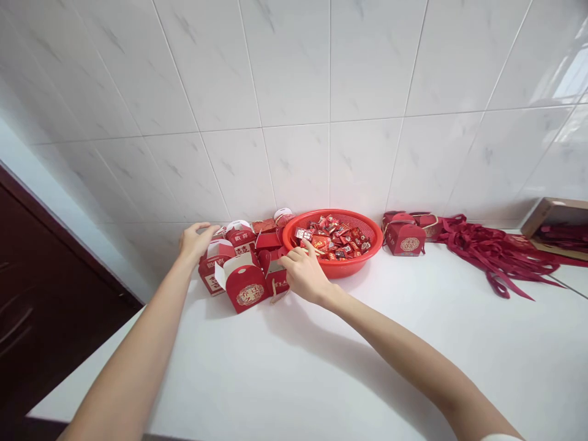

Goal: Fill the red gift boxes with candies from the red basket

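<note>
My left hand (195, 243) reaches over the back left of a cluster of red gift boxes, fingers bent and apart, near the upright white flap of a red box (212, 267). My right hand (303, 272) is between the boxes and a red plastic basket (342, 269). Its thumb side is against an open red box (275, 274) with a cord handle, and a finger points up at the basket's rim. Wrapped red candies (337, 239) fill the basket. In front stands an open red box with gold print (250, 288). My right fingers are partly hidden.
Closed red boxes (407, 239) stand right of the basket, against the tiled wall (367, 159). Beyond them lies a pile of dark red ribbons (487, 251). An open carton (558, 229) sits at the far right of the white tabletop (257, 380).
</note>
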The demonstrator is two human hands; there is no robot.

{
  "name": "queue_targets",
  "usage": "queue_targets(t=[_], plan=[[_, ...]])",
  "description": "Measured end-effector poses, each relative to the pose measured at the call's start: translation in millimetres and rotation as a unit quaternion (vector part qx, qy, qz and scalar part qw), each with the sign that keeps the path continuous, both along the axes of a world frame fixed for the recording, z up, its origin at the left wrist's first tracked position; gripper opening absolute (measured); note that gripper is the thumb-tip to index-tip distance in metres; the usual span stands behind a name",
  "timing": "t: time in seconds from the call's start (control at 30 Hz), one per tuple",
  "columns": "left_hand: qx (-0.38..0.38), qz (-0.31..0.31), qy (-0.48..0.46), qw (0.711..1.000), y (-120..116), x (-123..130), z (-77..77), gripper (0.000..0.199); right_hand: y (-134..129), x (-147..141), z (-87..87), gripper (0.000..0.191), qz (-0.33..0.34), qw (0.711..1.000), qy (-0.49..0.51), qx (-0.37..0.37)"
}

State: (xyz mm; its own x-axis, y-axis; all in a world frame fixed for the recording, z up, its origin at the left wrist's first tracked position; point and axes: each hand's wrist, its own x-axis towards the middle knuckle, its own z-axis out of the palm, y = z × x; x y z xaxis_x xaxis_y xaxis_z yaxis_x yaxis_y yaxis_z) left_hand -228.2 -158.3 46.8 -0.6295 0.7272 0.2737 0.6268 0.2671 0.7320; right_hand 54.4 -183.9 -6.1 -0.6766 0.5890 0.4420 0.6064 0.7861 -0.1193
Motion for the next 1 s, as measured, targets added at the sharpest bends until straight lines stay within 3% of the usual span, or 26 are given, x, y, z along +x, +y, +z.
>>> queue_targets(t=[0.1, 0.17, 0.3, 0.33, 0.4, 0.47, 0.5, 0.57, 0.63, 0.73, 0.9, 1.0], plan=[[0.065, 0.006, -0.022, 0.998, 2.1, 24.7, 6.6, 0.032, -22.2, 11.8, 12.5, 0.027, 0.025, 0.999, -0.033, 0.009], [0.105, -0.041, -0.023, 0.993, 1.7, 46.8, 15.2, 0.025, -40.4, 19.8, 17.9, 0.024, 0.041, 0.998, -0.055, 0.015], [0.094, -0.248, -0.008, 0.964, -12.4, 100.0, 37.1, 0.028, -69.6, 38.7, 30.6, 0.015, 0.071, 0.990, -0.112, -0.052], [0.057, -0.335, -0.007, 0.941, -18.3, 113.2, 40.8, 0.033, -73.2, 43.5, 34.5, 0.017, 0.084, 0.987, -0.114, -0.079], [-0.019, -0.498, 0.013, 0.867, -30.5, 136.5, 43.4, 0.038, -75.0, 51.1, 41.2, 0.022, 0.090, 0.984, -0.101, -0.115], [-0.075, -0.599, 0.068, 0.795, -40.7, 153.3, 39.9, 0.036, -71.3, 54.3, 43.7, 0.024, 0.093, 0.985, -0.092, -0.117], [-0.093, -0.619, 0.092, 0.774, -44.6, 158.8, 36.7, 0.033, -68.2, 54.1, 42.9, 0.024, 0.106, 0.984, -0.091, -0.109], [-0.123, -0.632, 0.130, 0.754, -49.8, 163.9, 29.8, 0.029, -61.7, 51.2, 38.3, 0.023, 0.154, 0.980, -0.091, -0.091], [-0.136, -0.619, 0.147, 0.759, -52.2, 162.3, 24.3, 0.029, -56.4, 47.7, 32.7, 0.024, 0.178, 0.977, -0.093, -0.076], [-0.147, -0.585, 0.160, 0.781, -51.9, 153.4, 19.2, 0.029, -51.8, 46.6, 30.6, 0.023, 0.124, 0.981, -0.124, -0.079], [-0.239, -0.555, 0.220, 0.766, -49.8, 144.9, 12.1, 0.023, -48.4, 60.3, 47.2, 0.025, 0.033, 0.972, -0.188, -0.138], [-0.277, -0.516, 0.235, 0.775, -54.2, 147.5, 10.4, 0.020, -49.6, 68.7, 55.8, 0.027, 0.017, 0.960, -0.212, -0.185]])
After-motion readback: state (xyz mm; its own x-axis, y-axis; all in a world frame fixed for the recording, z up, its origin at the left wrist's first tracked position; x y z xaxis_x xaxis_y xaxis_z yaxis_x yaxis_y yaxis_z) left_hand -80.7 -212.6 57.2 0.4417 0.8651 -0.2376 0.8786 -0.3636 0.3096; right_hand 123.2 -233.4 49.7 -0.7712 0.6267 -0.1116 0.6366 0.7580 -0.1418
